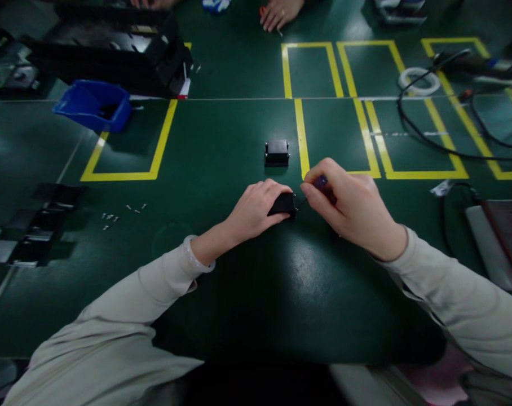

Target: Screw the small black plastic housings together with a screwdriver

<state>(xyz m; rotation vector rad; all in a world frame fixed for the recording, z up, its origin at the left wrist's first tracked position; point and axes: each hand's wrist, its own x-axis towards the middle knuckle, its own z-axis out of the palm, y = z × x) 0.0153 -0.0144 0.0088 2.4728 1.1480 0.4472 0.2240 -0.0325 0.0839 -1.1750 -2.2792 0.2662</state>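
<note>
My left hand (258, 210) is closed around a small black box (282, 204), pressing it to the green table with the thumb and fingers along its sides. In my right hand (349, 206) is a screwdriver (321, 181), its dark handle mostly hidden by the fingers. The thin shaft points left and down to the right-hand edge of the box, where small metal screws show. Just beyond my hands stands a second black box (277, 152) of like form, with screws at its sides.
Loose screws (110, 217) lie left of my hands, near several black parts (44, 225). A blue bin (94, 104) and a large black case (112, 56) stand at the back left. Across the table is another person's hand (281, 12). Cables (416, 127) and a tape roll (419, 82) lie at right.
</note>
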